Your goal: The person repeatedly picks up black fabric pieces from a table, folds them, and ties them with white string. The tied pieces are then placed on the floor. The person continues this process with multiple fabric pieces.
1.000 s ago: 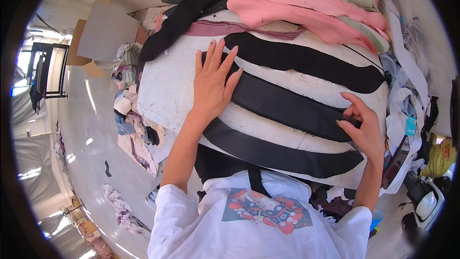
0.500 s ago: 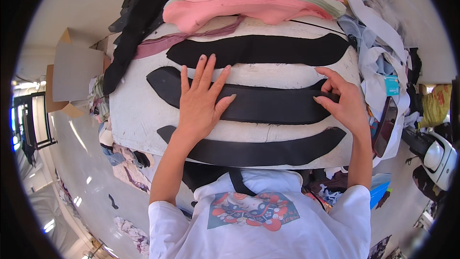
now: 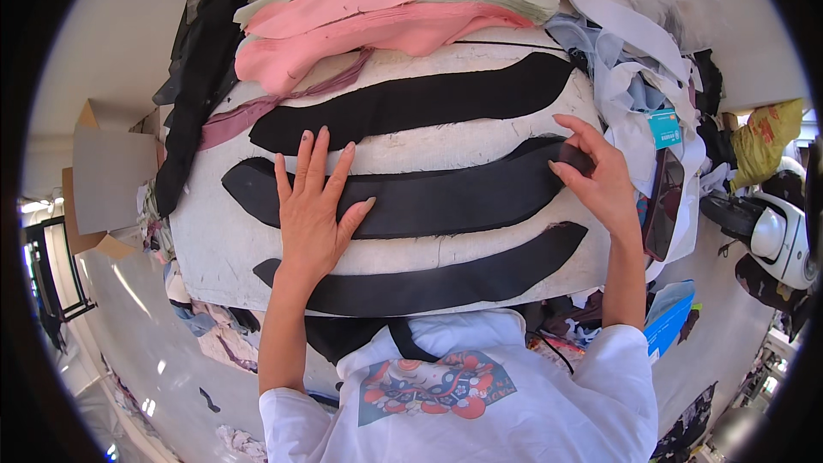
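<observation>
Three long black collar-shaped fabric pieces lie one behind another on a white board. My left hand rests flat, fingers spread, on the left part of the middle fabric piece. At that piece's right tip, my right hand pinches the edge between thumb and curled fingers, with the index finger stretched out above. The far fabric piece has a matte face and lies just beyond my left fingertips. Closest to me, the near fabric piece passes partly under my left wrist.
Stacked pink and green cloth covers the board's far side. Black cloth hangs at the left. On the right are white fabric strips, a teal tag and a dark phone. A cardboard box stands far left.
The view has turned and shifted, so the board appears further left and tilted. My left hand stays flat on the middle piece; my right hand stays at its right tip.
</observation>
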A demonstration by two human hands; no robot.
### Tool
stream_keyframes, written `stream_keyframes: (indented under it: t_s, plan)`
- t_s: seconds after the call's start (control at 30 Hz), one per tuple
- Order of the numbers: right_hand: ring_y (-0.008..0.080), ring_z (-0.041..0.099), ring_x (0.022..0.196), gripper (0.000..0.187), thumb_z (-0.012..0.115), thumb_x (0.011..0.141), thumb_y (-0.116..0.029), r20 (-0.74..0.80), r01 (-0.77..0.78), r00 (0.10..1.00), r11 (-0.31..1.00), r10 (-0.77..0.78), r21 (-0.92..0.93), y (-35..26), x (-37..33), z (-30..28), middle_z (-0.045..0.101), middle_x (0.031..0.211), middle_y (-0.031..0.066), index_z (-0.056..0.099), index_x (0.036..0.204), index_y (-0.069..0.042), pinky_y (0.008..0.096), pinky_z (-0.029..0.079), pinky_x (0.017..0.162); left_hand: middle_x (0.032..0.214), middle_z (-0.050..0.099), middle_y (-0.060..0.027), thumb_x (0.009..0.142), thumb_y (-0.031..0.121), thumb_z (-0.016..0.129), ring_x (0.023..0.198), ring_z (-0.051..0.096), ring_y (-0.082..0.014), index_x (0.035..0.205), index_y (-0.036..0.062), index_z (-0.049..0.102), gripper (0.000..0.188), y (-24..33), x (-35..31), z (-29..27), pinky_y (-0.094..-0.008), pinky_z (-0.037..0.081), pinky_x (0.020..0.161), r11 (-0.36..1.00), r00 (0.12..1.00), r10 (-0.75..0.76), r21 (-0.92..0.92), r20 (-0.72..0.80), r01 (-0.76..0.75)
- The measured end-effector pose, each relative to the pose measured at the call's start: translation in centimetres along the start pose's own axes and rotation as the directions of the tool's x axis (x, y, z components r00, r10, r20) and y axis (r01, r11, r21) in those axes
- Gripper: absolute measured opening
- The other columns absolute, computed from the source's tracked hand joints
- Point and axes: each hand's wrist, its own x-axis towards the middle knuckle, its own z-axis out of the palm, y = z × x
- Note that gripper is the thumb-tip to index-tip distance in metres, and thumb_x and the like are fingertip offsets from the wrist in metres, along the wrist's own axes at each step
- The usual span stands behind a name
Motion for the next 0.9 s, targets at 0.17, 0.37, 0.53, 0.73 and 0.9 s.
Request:
stream_keyframes:
  t_s: [0.17, 0.37, 0.53, 0.73, 0.9]
  plan:
    - [0.0136, 0.056, 0.069, 0.059, 0.074, 0.076, 0.003, -0.12, 0.07, 0.991, 0.997, -0.065, 0.038, 1.2, 0.4, 0.9, 0.061, 0.084, 0.005, 0.058, 0.132, -0.011, 0.0249, 0.046, 0.066, 0.158, 0.031, -0.0148, 0.093, 0.05, 0.056, 0.149, 0.024, -0.0322, 0.148, 0.0148, 0.046, 0.065, -0.1, 0.0, 0.1, -0.056, 0.01, 0.119, 1.0, 1.0, 0.011, -0.005, -0.016, -0.011]
    - [0.006, 0.048, 0.063, 0.049, 0.075, 0.076, 0.003, -0.328, 0.151, 0.925, 0.978, -0.191, -0.142, 1.0, 0.3, 1.3, 0.061, 0.086, -0.0003, 0.062, 0.122, -0.008, 0.0215, 0.04, 0.057, 0.158, 0.032, -0.0148, 0.093, 0.05, 0.055, 0.149, 0.024, -0.032, 0.147, 0.0148, 0.046, 0.065, -0.1, -0.1, 0.1, -0.0562, 0.01, 0.119, 1.0, 1.0, 0.001, -0.014, -0.017, -0.001]
    - [0.0074, 0.046, 0.058, 0.015, 0.073, 0.08, -0.001, -0.215, 0.214, 0.956, 0.976, -0.201, 0.035, -0.8, -0.4, 3.1, 0.058, 0.077, 0.0012, 0.064, 0.093, -0.002, 0.0228, 0.037, 0.054, 0.157, 0.033, -0.0146, 0.093, 0.052, 0.055, 0.148, 0.025, -0.0319, 0.148, 0.0162, 0.046, 0.066, 0.0, -0.1, 0.1, -0.0566, 0.011, 0.119, 1.0, 1.0, -0.001, -0.012, -0.019, 0.001]
    - [0.0075, 0.044, 0.055, 0.009, 0.072, 0.082, -0.003, -0.059, 0.163, 0.984, 0.985, -0.166, -0.054, -0.4, 0.7, 4.4, 0.056, 0.071, 0.0002, 0.065, 0.088, -0.003, 0.0236, 0.037, 0.053, 0.156, 0.034, -0.0142, 0.093, 0.053, 0.054, 0.148, 0.026, -0.0317, 0.147, 0.0166, 0.047, 0.065, -0.1, -0.3, 0.4, -0.0565, 0.012, 0.119, 0.999, 0.999, -0.012, -0.051, -0.047, 0.009]
    - [0.0042, 0.049, 0.061, 0.006, 0.069, 0.084, 0.0, -0.171, 0.196, 0.966, 0.981, -0.193, -0.004, -3.6, 0.2, 4.8, 0.059, 0.072, -0.0018, 0.065, 0.087, -0.003, 0.0201, 0.038, 0.056, 0.159, 0.028, -0.0138, 0.094, 0.039, 0.06, 0.148, 0.023, -0.0339, 0.151, 0.0142, 0.038, 0.066, -1.6, -1.7, -0.8, -0.0549, 0.01, 0.119, 0.916, 0.977, -0.044, -0.399, -0.209, -0.044]
